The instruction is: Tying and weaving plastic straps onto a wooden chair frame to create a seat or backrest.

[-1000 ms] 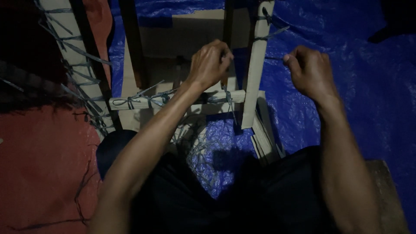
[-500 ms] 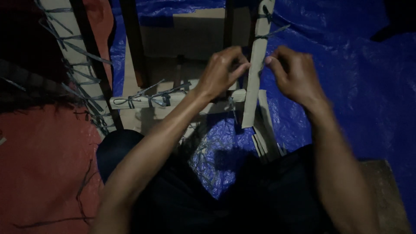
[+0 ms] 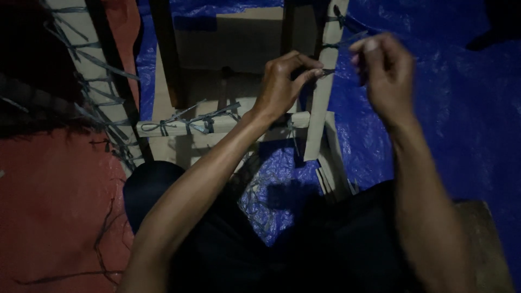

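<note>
Grey plastic strip (image 3: 329,71), stretched across the upright wooden slat (image 3: 324,92), is pinched at its end by the left hand (image 3: 282,87), while the right hand (image 3: 382,68), fingers curled together, hovers just beside it.

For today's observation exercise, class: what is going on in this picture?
A person sits over a pale wooden frame laid on a blue tarp. The left hand pinches a thin dark strip against the frame's upright slat, while the right hand is raised beside it, fingers curled. More strips are already knotted round the crossbar. The light is dim.
</note>
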